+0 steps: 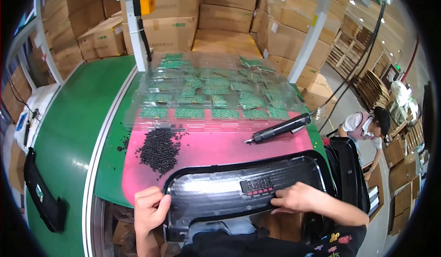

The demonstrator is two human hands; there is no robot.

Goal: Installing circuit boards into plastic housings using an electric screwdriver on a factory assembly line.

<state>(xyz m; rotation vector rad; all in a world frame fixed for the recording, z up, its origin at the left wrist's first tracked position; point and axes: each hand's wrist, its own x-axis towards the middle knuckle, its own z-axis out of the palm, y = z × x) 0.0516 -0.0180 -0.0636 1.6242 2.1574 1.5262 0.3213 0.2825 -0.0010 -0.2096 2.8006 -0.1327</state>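
Observation:
A curved black plastic housing (220, 183) lies tilted at the table's near edge, its hollow inner side facing up. My left hand (151, 206) is closed round the housing's left end, thumb over the rim. My right hand (296, 198) is closed at its near edge, fingers curled just right of a small slotted grid (257, 186) in the housing; whether something small is also between those fingers is hidden. Pink shows through the grid's lower slots. Beyond the housing, a black electric screwdriver (282, 128) lies with its tip pointing left.
A heap of small black pieces (158, 151) lies on the pink mat (206, 142). Clear plastic trays (156, 87) hold several green circuit boards (216, 90). A green conveyor (87, 114) carries another black housing (41, 195). Stacked black housings (347, 169) and a co-worker (363, 124) are at right.

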